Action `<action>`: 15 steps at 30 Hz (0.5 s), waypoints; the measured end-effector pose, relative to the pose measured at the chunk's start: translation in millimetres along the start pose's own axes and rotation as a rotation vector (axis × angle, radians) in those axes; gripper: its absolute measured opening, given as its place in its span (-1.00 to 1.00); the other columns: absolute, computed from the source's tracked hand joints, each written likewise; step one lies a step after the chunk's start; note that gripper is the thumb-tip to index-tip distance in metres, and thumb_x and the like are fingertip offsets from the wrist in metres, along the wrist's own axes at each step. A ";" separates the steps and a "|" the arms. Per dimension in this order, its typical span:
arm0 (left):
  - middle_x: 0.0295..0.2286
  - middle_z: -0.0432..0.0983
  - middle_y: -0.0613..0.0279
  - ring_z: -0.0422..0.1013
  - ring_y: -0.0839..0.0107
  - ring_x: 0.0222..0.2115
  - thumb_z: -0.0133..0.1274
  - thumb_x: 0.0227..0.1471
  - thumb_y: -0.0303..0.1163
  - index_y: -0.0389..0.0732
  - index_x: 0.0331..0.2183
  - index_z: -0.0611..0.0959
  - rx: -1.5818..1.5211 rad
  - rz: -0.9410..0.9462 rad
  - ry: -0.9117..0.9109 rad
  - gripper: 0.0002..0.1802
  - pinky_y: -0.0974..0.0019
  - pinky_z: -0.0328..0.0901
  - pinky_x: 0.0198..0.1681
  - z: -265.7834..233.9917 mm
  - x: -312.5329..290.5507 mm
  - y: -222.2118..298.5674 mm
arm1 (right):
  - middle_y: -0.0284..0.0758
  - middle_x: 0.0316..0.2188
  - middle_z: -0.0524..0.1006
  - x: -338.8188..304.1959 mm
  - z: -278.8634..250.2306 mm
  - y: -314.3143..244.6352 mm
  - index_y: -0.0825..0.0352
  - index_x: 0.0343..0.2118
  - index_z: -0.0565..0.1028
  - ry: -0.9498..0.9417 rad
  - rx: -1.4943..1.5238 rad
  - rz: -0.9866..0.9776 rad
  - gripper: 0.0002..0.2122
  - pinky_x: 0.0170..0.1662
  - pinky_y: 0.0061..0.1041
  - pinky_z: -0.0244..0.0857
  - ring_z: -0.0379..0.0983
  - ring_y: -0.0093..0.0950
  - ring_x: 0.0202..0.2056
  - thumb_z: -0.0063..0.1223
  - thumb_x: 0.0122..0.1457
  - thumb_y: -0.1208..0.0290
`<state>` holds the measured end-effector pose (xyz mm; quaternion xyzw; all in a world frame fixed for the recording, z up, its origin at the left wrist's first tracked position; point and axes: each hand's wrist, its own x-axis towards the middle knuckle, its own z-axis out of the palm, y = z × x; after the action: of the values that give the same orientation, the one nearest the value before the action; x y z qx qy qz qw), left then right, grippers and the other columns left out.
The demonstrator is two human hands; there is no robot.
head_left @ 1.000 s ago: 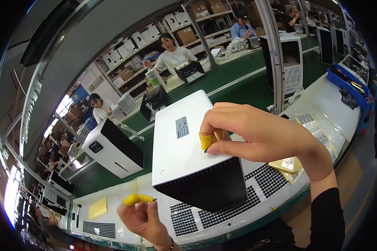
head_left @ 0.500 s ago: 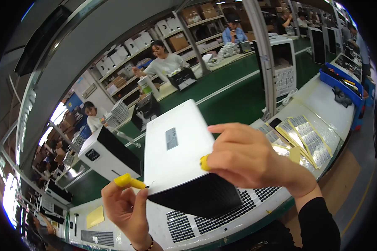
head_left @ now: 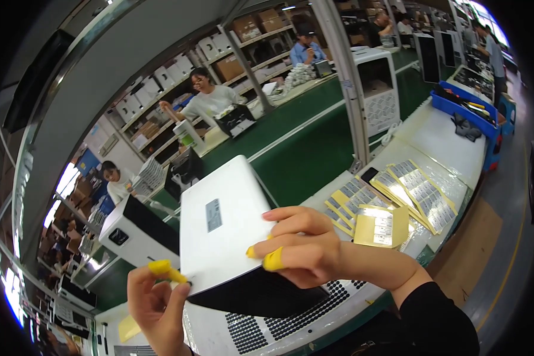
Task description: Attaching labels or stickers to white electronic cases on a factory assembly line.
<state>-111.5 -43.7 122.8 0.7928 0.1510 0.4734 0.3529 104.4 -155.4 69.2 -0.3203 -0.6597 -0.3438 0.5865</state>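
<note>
A white box-shaped appliance case [head_left: 231, 204] with a grey label [head_left: 213, 215] on its upper face is in front of me, its black side [head_left: 243, 296] toward me. At its near left corner, my left hand [head_left: 160, 299] pinches a small dark piece [head_left: 188, 285] between thumb and yellow-covered forefinger. My right hand [head_left: 302, 246] lies over the near right edge, fingers curled against the case. Yellow covers show on two of its fingertips, pressed close together; whatever may be between them is hidden. Sheets of black round dots [head_left: 246, 333] lie on the table beneath.
To the right, label sheets [head_left: 418, 193] and a yellow sheet [head_left: 381, 225] lie near a blue bin [head_left: 469, 110]. Another white case [head_left: 139, 228] stands on the green conveyor [head_left: 293, 169] at left. A metal post [head_left: 350, 89] rises ahead. Co-workers sit across the conveyor.
My view has shifted, so the scene sits further left. My right hand has turned slightly at the case edge, and both yellow fingertips now show. The left hand keeps its pinch at the corner.
</note>
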 end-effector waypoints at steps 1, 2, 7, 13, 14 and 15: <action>-0.30 0.44 0.21 0.33 0.69 -0.58 0.16 -0.14 -0.68 -0.32 -0.14 0.41 0.015 -0.057 -0.052 -0.54 0.69 0.15 -0.50 -5.7 2.3 1.2 | -0.33 -0.33 0.61 -0.3 -1.3 0.1 0.23 -0.28 0.29 -0.019 0.002 0.018 -0.75 -0.03 -0.26 0.36 0.40 -0.45 -0.33 0.13 0.05 0.56; -0.33 0.46 0.23 0.20 0.74 -0.62 0.18 -0.17 -0.71 -0.32 -0.18 0.44 -0.013 -0.059 -0.050 -0.56 0.68 0.04 -0.56 0.6 6.2 3.7 | -0.34 -0.32 0.62 -1.8 -6.0 -0.2 0.22 -0.28 0.29 -0.023 0.009 0.042 -0.77 -0.01 -0.26 0.32 0.39 -0.46 -0.31 0.11 0.07 0.55; -0.34 0.50 0.27 0.00 0.80 -0.68 0.21 -0.20 -0.73 -0.28 -0.20 0.48 -0.051 -0.039 -0.162 -0.56 0.67 -0.10 -0.64 -6.0 18.4 4.6 | -0.33 -0.36 0.60 -2.3 -4.0 -3.4 0.26 -0.27 0.28 -0.003 -0.028 0.078 -0.83 -0.02 -0.28 0.28 0.35 -0.45 -0.31 0.02 0.13 0.54; -0.41 0.55 0.34 -0.05 0.80 -0.68 0.26 -0.21 -0.66 -0.28 -0.24 0.55 0.026 0.002 -0.198 -0.61 0.64 -0.16 -0.65 -11.2 20.6 3.0 | -0.32 -0.40 0.56 -8.5 4.5 -5.1 0.32 -0.28 0.24 0.047 -0.047 0.062 -0.84 -0.06 -0.29 0.27 0.30 -0.44 -0.33 -0.02 0.16 0.51; -0.41 0.55 0.34 -0.05 0.80 -0.68 0.26 -0.21 -0.66 -0.28 -0.24 0.55 0.024 0.004 -0.194 -0.61 0.64 -0.16 -0.65 -11.9 20.6 4.1 | -0.32 -0.41 0.55 -8.8 3.4 -6.1 0.32 -0.29 0.24 0.039 -0.055 0.072 -0.84 -0.07 -0.30 0.27 0.30 -0.43 -0.33 -0.02 0.16 0.50; -0.42 0.56 0.34 -0.04 0.81 -0.68 0.26 -0.22 -0.66 -0.27 -0.28 0.55 0.076 0.020 -0.202 -0.63 0.66 -0.14 -0.65 -12.4 20.6 4.7 | -0.32 -0.42 0.54 -8.8 2.6 -6.9 0.33 -0.29 0.24 0.030 -0.064 0.084 -0.85 -0.08 -0.31 0.27 0.30 -0.43 -0.33 -0.03 0.17 0.49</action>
<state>-112.2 -30.0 143.1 0.8508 0.1245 0.3884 0.3314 98.2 -157.2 59.7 -0.3609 -0.6254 -0.3445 0.5999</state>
